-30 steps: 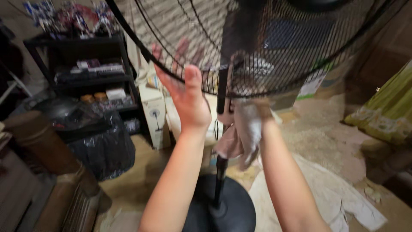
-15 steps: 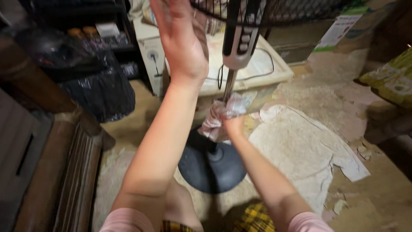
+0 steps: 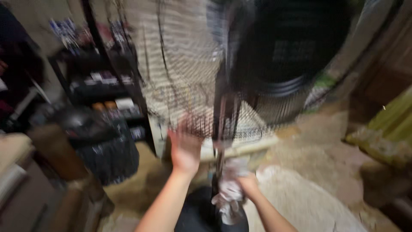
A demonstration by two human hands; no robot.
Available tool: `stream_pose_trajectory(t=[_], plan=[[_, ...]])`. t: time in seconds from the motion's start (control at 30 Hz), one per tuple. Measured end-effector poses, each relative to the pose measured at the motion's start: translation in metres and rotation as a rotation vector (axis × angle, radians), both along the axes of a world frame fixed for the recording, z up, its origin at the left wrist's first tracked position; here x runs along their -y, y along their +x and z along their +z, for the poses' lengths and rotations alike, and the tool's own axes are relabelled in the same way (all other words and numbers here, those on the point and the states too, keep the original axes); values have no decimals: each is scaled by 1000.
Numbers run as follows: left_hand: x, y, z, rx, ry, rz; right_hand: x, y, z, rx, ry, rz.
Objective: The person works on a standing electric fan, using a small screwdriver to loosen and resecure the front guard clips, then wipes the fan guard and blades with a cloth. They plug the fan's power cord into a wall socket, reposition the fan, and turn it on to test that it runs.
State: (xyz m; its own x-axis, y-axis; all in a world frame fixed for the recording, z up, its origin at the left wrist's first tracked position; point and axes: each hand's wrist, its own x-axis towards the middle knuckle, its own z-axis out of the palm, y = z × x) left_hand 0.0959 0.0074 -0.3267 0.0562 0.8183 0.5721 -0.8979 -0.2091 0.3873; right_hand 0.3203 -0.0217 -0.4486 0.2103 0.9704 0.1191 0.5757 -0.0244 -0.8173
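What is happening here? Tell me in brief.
A person stands at a black pedestal fan. The right hand grips a crumpled light cloth against the fan's pole, low down above the round base. The left hand is raised, open, at the lower edge of the wire grille. The picture is blurred. A dark shelf unit stands to the left.

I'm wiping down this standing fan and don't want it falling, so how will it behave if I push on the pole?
The fan looks top-heavy: a wide wire cage sits high on a thin pole, so a push could probably rock it. The round dark base likely steadies it. The cloth in the right hand hangs limp, so it probably gives little grip.
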Motion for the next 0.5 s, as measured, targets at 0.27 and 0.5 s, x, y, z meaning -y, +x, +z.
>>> stream_pose_trajectory(t=[0.27, 0.5], plan=[[49, -73, 73, 26, -397, 94, 21, 150, 193, -1342, 477, 41], [76, -63, 108, -119, -747, 264, 30, 186, 227, -1476, 233, 210]])
